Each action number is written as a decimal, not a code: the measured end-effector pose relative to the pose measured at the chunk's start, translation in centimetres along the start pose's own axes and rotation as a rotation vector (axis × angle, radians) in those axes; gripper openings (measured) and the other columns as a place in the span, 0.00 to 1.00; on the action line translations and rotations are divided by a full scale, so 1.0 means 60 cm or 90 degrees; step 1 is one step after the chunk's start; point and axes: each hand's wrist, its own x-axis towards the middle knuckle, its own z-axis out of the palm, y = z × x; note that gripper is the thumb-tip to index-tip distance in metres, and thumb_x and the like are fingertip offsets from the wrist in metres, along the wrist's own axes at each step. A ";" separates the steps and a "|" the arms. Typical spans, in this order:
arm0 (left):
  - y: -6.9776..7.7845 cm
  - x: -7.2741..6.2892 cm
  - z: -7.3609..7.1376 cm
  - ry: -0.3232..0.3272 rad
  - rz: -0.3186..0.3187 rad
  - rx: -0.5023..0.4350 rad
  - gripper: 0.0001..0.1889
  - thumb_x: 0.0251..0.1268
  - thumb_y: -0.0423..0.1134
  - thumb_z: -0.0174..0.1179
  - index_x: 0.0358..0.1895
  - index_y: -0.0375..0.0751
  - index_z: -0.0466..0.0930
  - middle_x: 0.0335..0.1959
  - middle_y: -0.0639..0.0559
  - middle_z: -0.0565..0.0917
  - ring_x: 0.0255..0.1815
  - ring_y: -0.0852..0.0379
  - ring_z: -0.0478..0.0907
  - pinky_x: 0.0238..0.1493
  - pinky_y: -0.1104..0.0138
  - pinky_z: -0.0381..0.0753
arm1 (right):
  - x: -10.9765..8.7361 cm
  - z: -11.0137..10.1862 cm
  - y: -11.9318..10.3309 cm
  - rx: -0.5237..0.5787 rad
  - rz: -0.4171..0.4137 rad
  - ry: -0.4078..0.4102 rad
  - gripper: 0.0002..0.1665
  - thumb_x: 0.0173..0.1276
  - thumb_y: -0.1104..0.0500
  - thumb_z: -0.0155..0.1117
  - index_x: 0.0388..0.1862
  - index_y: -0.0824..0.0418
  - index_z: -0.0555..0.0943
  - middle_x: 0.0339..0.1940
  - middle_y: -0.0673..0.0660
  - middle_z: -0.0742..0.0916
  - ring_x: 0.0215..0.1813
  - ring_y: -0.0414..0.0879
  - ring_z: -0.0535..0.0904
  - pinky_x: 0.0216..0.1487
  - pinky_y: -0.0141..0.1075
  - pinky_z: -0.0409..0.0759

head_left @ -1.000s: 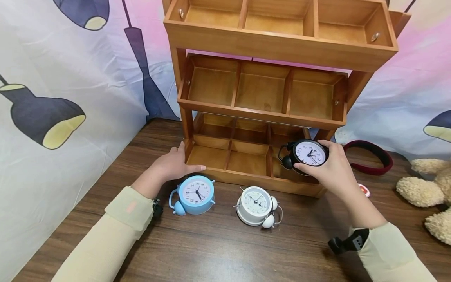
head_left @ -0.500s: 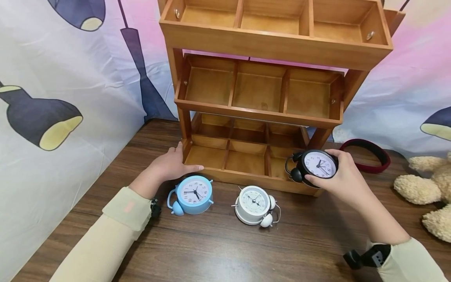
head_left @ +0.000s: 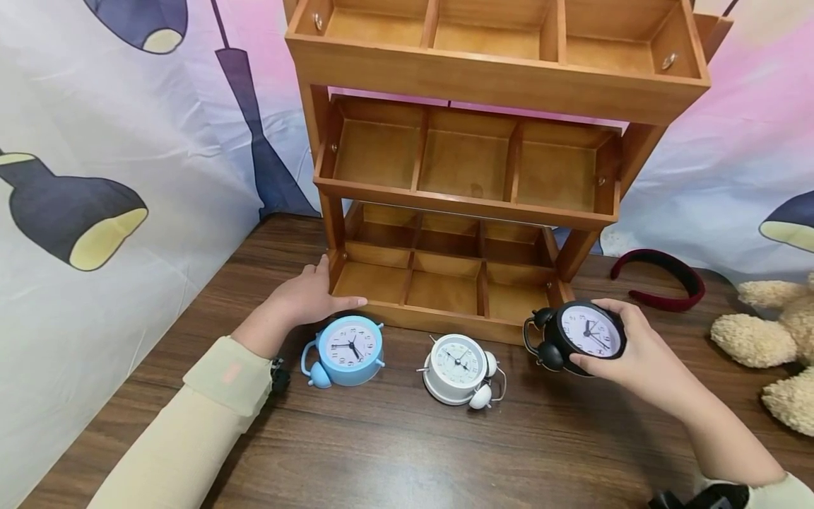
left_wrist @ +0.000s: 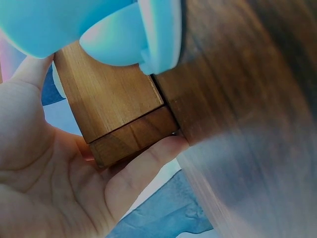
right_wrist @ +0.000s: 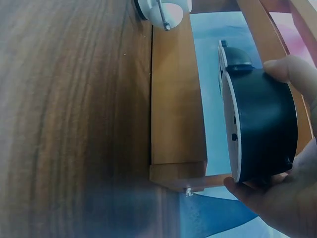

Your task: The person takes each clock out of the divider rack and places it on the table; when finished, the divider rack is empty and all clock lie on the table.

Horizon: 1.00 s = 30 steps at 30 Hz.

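My right hand (head_left: pixel 639 350) grips a black twin-bell alarm clock (head_left: pixel 590 329) by its round body, thumb on the near side and fingers on the far side. The clock hangs off the right front corner of the wooden rack (head_left: pixel 445 318), its white face turned up and its bells to the left. In the right wrist view its black casing (right_wrist: pixel 265 124) shows side-on between thumb and fingers. My left hand (head_left: pixel 304 300) holds the left front corner of the rack's bottom tray, thumb along the front edge; the left wrist view shows that wooden corner (left_wrist: pixel 114 109) between the digits.
A light-blue alarm clock (head_left: pixel 351 351) lies face up beside my left hand. Another, white (head_left: pixel 456 369), lies right of it on the brown table (head_left: pixel 394 452). A dark red headband (head_left: pixel 674 283) and a plush toy (head_left: pixel 757 341) are at the right. The rack's tiers have divided compartments.
My right hand has carried the black clock right and toward me, from over the bottom tray's right compartment to outside its front corner. My left hand keeps its place on the rack.
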 end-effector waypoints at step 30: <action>-0.001 0.001 0.000 0.000 0.003 0.000 0.64 0.61 0.73 0.54 0.76 0.21 0.34 0.74 0.18 0.47 0.73 0.24 0.51 0.68 0.38 0.60 | -0.039 0.022 0.058 0.017 -0.065 -0.047 0.50 0.46 0.52 0.85 0.64 0.62 0.68 0.51 0.58 0.81 0.44 0.33 0.75 0.42 0.23 0.70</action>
